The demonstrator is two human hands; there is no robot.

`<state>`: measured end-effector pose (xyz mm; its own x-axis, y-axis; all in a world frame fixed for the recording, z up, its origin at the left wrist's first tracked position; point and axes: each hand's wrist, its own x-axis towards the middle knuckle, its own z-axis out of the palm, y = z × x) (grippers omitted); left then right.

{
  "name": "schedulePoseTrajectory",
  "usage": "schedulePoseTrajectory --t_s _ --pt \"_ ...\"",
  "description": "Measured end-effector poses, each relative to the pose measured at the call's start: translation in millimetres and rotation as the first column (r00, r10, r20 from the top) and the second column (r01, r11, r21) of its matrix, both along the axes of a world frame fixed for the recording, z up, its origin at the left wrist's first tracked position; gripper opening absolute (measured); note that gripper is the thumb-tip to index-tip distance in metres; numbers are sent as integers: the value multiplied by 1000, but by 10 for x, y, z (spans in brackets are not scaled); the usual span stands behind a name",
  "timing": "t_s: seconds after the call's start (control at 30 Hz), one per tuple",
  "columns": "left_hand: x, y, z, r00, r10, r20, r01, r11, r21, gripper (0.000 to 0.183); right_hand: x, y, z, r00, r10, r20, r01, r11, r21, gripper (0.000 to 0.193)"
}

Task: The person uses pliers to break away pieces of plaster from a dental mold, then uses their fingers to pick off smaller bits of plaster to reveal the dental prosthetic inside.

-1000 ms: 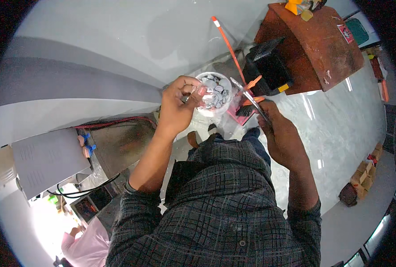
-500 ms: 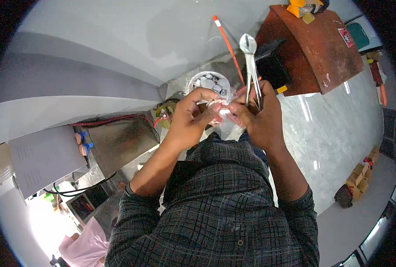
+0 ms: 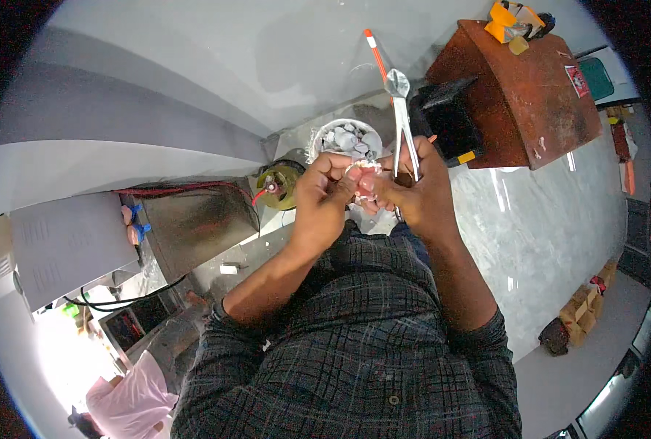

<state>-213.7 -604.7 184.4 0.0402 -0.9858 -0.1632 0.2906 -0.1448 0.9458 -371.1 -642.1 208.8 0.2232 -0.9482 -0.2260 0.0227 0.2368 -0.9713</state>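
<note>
In front of my waist, my left hand [image 3: 320, 205] pinches what looks like a pink and white denture [image 3: 368, 181] between thumb and fingers. My right hand [image 3: 429, 201] touches its other side with thumb and fingertips. Tucked in that same hand is a pair of metal plaster nippers [image 3: 399, 110], rounded jaws pointing up and away from me, handles between the fingers. White crumbs cling around the denture's edge. Just beyond both hands stands a white bucket [image 3: 315, 143] holding white and grey plaster chunks. My fingers hide part of the denture.
An olive gas cylinder [image 3: 287, 192] with a red hose stands left of the bucket. Further left are grey metal boxes [image 3: 69, 245]. A red stick [image 3: 375, 55] leans on the wall. At right are a black bin-like box [image 3: 450, 121] and brown desk [image 3: 537, 80]. A person in pink [image 3: 132, 399] is lower left.
The denture has been turned so more of its pink surface shows. The nippers' jaws have dipped slightly and shifted left with my right hand. The view has shifted a little.
</note>
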Motion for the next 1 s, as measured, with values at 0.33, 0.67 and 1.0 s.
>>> schedulePoseTrajectory --t_s 0.33,0.67,1.0 --pt "45 -26 -372 887 30 -460 44 988 150 10 -40 -71 -132 1000 20 24 -21 998 64 32" --pt "205 -604 -783 995 98 27 -99 995 12 18 206 -648 -879 998 7 64 -7 1000 -3 35" --pt "425 -550 -626 921 125 370 -20 961 -276 18 287 -648 -737 998 4 69 7 989 -147 39"
